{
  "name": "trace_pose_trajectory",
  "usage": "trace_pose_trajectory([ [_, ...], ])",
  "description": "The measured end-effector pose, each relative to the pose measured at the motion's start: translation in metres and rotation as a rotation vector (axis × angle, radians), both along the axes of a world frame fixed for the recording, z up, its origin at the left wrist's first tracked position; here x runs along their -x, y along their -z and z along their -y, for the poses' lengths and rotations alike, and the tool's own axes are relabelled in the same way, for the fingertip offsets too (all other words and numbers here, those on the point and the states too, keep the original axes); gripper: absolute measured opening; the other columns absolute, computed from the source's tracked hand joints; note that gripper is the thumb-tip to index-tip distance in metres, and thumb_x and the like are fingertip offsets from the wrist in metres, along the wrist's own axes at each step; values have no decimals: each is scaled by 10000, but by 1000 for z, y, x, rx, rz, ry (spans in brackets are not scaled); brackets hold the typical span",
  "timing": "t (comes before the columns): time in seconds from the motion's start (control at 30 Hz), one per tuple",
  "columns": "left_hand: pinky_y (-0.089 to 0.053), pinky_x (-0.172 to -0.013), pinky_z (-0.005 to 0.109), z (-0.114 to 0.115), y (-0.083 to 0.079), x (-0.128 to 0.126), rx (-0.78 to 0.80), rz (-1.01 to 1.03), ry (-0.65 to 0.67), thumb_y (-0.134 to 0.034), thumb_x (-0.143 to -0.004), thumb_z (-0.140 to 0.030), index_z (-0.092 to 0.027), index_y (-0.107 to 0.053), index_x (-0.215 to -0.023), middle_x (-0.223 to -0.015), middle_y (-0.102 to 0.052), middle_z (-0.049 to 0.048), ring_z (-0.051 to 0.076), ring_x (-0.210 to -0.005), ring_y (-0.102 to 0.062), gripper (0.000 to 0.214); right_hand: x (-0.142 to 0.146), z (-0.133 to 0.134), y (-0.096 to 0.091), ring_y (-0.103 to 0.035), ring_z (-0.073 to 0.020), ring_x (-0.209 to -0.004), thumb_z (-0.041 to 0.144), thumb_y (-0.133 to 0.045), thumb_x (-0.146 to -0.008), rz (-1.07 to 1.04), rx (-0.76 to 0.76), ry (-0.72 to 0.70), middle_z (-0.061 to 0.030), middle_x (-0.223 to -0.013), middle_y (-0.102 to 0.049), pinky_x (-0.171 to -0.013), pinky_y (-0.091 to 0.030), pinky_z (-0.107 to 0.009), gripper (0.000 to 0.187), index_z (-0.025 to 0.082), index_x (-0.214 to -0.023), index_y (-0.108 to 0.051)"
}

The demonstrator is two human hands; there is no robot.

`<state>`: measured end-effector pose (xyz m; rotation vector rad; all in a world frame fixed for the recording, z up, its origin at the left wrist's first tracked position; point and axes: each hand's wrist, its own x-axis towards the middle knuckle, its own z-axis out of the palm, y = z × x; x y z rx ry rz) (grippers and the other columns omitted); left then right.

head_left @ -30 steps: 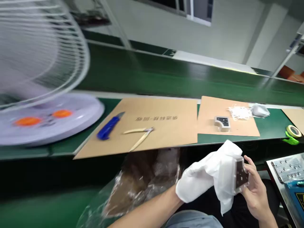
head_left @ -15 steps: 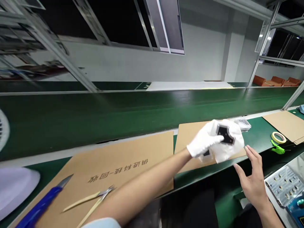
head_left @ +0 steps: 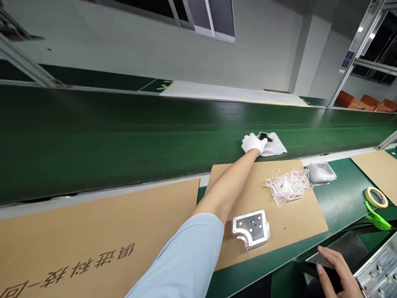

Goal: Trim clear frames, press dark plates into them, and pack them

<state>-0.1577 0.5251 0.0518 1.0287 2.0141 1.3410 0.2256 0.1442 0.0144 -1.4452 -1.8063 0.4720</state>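
Small black-faced part (head_left: 264,136) on white wrap (head_left: 275,146) out on the green conveyor belt (head_left: 124,136), upper centre. White-gloved left hand (head_left: 253,143) against it, fingers pressed together, grip unclear. Right hand (head_left: 335,273) at lower right, fingers slightly apart, touching dark flat panel (head_left: 338,248). Silver-edged corner plate (head_left: 250,229) on kraft cardboard sheet (head_left: 297,219), lower centre.

Bright, even indoor light fills the scene, falling from ceiling lamps (head_left: 359,30) at the upper right. A soft sheen lies across the green conveyor belt (head_left: 198,124), paler toward the right. Shadows are faint. Focus is sharp, even on the gloved hand (head_left: 253,143), while wide-angle distortion slants the metal frame rail (head_left: 25,62) at the upper left.
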Motion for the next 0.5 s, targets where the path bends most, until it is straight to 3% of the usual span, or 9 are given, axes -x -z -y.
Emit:
trace_pose_trajectory([
  [0.1, -317, -1148, 608, 2, -1, 9, 45, -125, -32, -854, -757, -428, -34, -527, -1457, -1526, -445, 353, 512, -1432, -379, 868, 51, -18, -12, -704, -308, -1221, 349, -640, -1025, -11, 42, -205, -116, -1327, -701, -1002, -631, -418, 354, 296, -1374, -650],
  [0.23, -387, -1111, 542, 40, -21, 18, 42, -199, 66, -724, -864, -441, -76, -541, -1484, -1533, -486, 318, 463, -1378, -493, 742, 137, -25, -11, -621, -391, -1299, 403, -836, -845, -20, 76, -191, -159, -1438, -581, -1078, -573, -550, 831, 274, -1553, -420],
  [0.3, -446, -1072, 478, 75, -32, 20, 39, -213, 197, -738, -834, -423, -116, -666, -1353, -1428, -621, 260, 414, -1285, -590, 607, 170, -27, -3, -592, -443, -1276, 394, -900, -756, 18, 76, -129, -193, -1407, -559, -1081, -527, -640, 950, 247, -1551, -402],
  [0.37, -495, -1032, 425, 118, -42, 18, 37, -221, 364, -766, -783, -418, -164, -766, -1154, -1250, -749, 185, 373, -1184, -660, 450, 189, -32, 5, -592, -459, -1226, 392, -863, -789, 58, 48, -78, -206, -1341, -575, -1061, -490, -702, 903, 213, -1547, -404],
  [0.5, -532, -1045, 396, 212, -57, 5, 23, -246, 677, -745, -756, -461, -223, -814, -948, -1121, -819, 96, 351, -1131, -718, 314, 184, -44, 6, -597, -412, -1288, 265, -760, -848, 24, 16, -92, -190, -1354, -616, -1119, -473, -643, 776, 180, -1540, -419],
])
